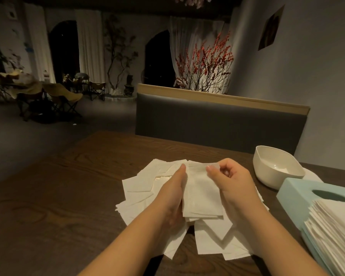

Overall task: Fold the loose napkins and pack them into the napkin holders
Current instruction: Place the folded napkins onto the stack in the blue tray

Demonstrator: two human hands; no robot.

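A person's right hand pinches the far top edge of a small stack of folded napkins between thumb and forefinger, the other fingers curled; the left hand supports the stack from its left side and beneath, thumb pressed against the top corner, fingers hidden under the paper; the hold looks meant to square the sheets or peel one ply for the next fold, though which cannot be told. The stack is held just above a fan of loose napkins spread over the middle of the near half of the table, overlapping at odd angles and reaching toward its near edge; most appear unfolded, so the job seems well short of done. At the table's right edge a pale blue napkin holder lies with its oval opening upward, and a thick pile of napkins rests against it at the near right corner, probably staged within reach for packing; just behind stands a white bowl, holding little that can be made out. The tabletop is dark, grained wood; beyond its far edge rises a grey padded bench back with a pale wooden cap; the room behind is dim, with folding chairs, white curtains and a spray of red-berried branches.
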